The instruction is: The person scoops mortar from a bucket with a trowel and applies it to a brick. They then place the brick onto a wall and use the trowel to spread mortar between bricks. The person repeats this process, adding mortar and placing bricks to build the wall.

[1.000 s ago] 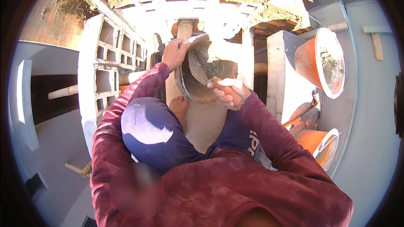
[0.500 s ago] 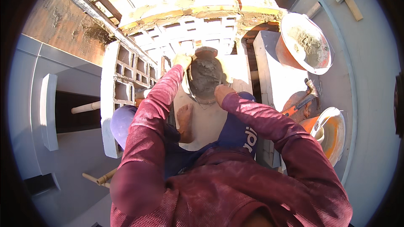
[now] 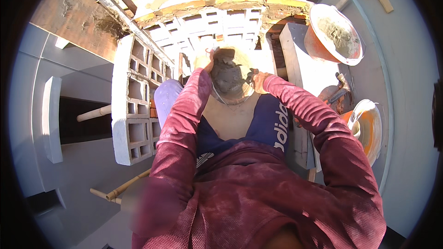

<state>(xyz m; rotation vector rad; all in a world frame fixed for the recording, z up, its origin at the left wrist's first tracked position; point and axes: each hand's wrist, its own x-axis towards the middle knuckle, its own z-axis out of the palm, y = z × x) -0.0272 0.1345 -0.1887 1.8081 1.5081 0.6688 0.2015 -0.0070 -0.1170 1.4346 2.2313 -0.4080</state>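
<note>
While bucket [image 3: 240, 98] holds mortar [image 3: 228, 77] | left hand [image 3: 210, 62] grips its side | right hand [image 3: 260, 82] beside it, hold unclear

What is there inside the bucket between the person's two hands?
Inside the bucket, grey, wet-looking mortar can be seen, partly in shadow. It covers the bottom, so the bottom and anything buried in the mortar cannot be seen.

Grey mortar [image 3: 229, 77], maroon shirt [image 3: 249, 180], blue trousers [image 3: 263, 117]

Orange bucket [image 3: 315, 48] on bright pale ledge [image 3: 313, 77]
</note>
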